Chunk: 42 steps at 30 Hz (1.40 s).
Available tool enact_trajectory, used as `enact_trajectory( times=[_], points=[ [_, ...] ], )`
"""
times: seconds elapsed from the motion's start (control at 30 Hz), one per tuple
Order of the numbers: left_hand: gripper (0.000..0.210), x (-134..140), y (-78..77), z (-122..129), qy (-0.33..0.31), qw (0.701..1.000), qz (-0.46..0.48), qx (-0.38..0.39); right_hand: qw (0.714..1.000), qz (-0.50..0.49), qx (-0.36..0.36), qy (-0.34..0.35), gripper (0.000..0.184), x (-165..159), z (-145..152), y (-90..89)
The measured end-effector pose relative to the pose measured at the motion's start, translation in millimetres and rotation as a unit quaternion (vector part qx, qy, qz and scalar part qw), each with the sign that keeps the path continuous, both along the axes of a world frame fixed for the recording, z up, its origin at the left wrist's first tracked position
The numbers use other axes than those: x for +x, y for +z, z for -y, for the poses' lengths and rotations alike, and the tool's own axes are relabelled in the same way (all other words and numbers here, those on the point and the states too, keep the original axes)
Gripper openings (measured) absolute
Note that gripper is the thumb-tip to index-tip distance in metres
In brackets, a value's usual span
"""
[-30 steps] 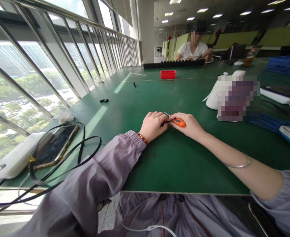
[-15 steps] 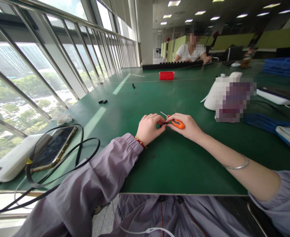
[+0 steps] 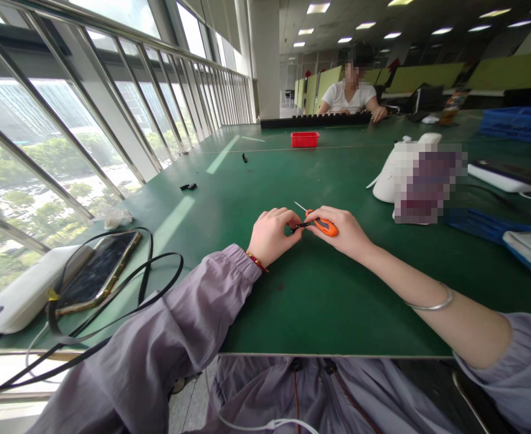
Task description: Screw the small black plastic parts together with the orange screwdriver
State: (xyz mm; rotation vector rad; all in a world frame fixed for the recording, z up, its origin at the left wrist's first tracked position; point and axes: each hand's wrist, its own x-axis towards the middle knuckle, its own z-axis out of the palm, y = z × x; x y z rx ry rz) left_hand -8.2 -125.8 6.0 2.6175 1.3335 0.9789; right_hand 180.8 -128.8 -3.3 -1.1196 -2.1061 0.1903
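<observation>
My left hand [image 3: 275, 235] is closed, pinching a small black part [image 3: 299, 227] whose kind I cannot make out. Against the other end of that part press the fingertips of my right hand [image 3: 341, 228]. An orange and grey screwdriver [image 3: 325, 226] is held in the same right hand, its thin metal shaft pointing up and to the left, away from the black part. Both hands are just above the green table [image 3: 328, 301]. Farther off to the left lie several little black pieces [image 3: 188, 187], with another black piece [image 3: 244, 158] beyond them.
A red bin [image 3: 305, 140] stands farther back, before a long black strip [image 3: 314, 120]. Across the table sits a person [image 3: 349, 93]. At left are a phone [image 3: 100, 271], a white case [image 3: 25, 295] and looped black cables [image 3: 157, 259]; at right, a white object [image 3: 386, 175] and a blue basket [image 3: 516, 123].
Almost nothing differs. The screwdriver's shaft has tilted very slightly upward, while both hands keep their places around the black part.
</observation>
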Motion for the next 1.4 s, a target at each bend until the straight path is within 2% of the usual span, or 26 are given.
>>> enact_trajectory(
  times=[0.4,0.77,1.03,1.23,1.4],
  points=[
    [0.009,3,2.0,5,0.058,0.998,0.02,0.001,0.999,-0.019,0.035,-0.011,0.018,3,0,5.2],
    [0.006,6,-13.1,1,0.012,0.997,-0.022,-0.078,0.999,-0.039,0.007,-0.026,0.015,-2,-3,-2.0],
    [0.009,4,-12.1,-9,0.025,0.996,-0.036,-0.074,0.999,-0.04,-0.009,-0.023,0.014,-3,-1,-1.6],
    [0.009,-7,-7.6,-20,0.056,0.995,-0.03,-0.081,0.999,-0.035,-0.021,-0.02,0.014,-2,-1,-0.9],
    [0.012,-29,-1.6,-39,0.12,0.991,-0.015,-0.06,0.999,-0.038,-0.034,-0.014,0.015,-1,0,-0.1]
  ],
)
